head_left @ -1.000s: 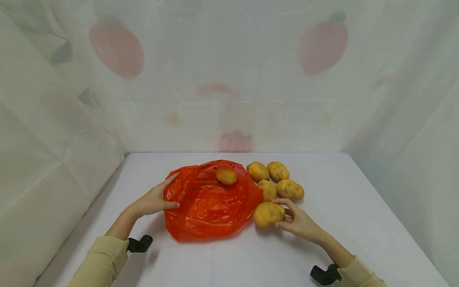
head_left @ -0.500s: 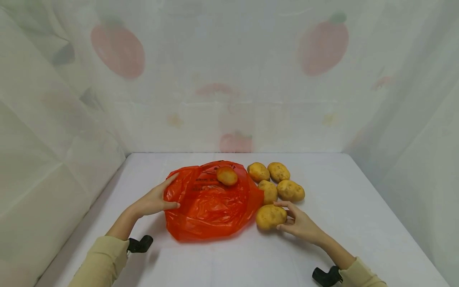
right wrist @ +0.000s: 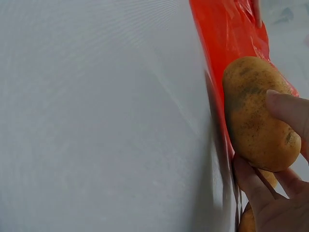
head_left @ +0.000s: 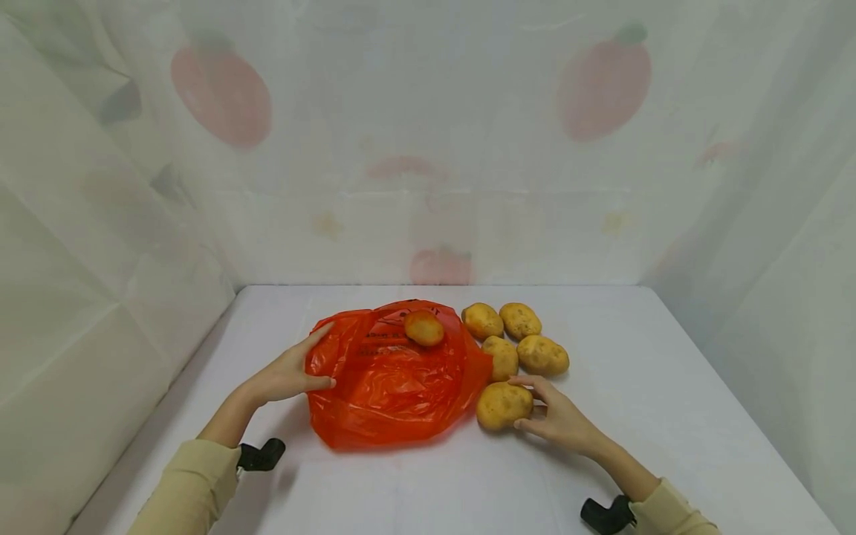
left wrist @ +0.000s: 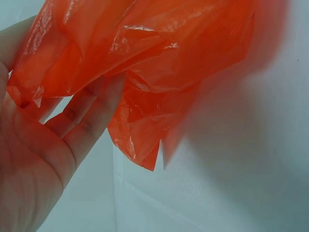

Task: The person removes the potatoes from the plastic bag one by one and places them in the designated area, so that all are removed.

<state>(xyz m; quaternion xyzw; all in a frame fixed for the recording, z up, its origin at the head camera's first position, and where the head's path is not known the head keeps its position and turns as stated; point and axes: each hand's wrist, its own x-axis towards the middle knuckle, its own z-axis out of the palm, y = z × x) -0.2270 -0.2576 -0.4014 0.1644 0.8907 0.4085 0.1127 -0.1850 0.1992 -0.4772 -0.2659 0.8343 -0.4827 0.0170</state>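
Observation:
A red plastic bag (head_left: 401, 386) with dark print lies spread on the white table. My left hand (head_left: 287, 371) holds its left edge, thumb on the near side and the other fingers partly behind the plastic; in the left wrist view those fingers (left wrist: 87, 111) reach under the film. One potato (head_left: 423, 328) with an orange tint shows within the bag's outline near the top. At the bag's right side, my right hand (head_left: 558, 416) grips another potato (head_left: 504, 406) between thumb and fingers. In the right wrist view this potato (right wrist: 260, 113) overlaps the red plastic.
Several more potatoes (head_left: 542, 355) lie grouped behind the right hand, one of them (head_left: 499, 358) right beside the bag. Black wrist-worn devices (head_left: 262, 454) sit at both cuffs. White fabric walls (head_left: 428, 223) with faded fruit prints enclose the table (head_left: 642, 357) at the back and sides.
My right hand and its potato have shifted slightly right and nearer to me since the oldest frame, and have hardly moved in the last half second. The left hand and bag stay put.

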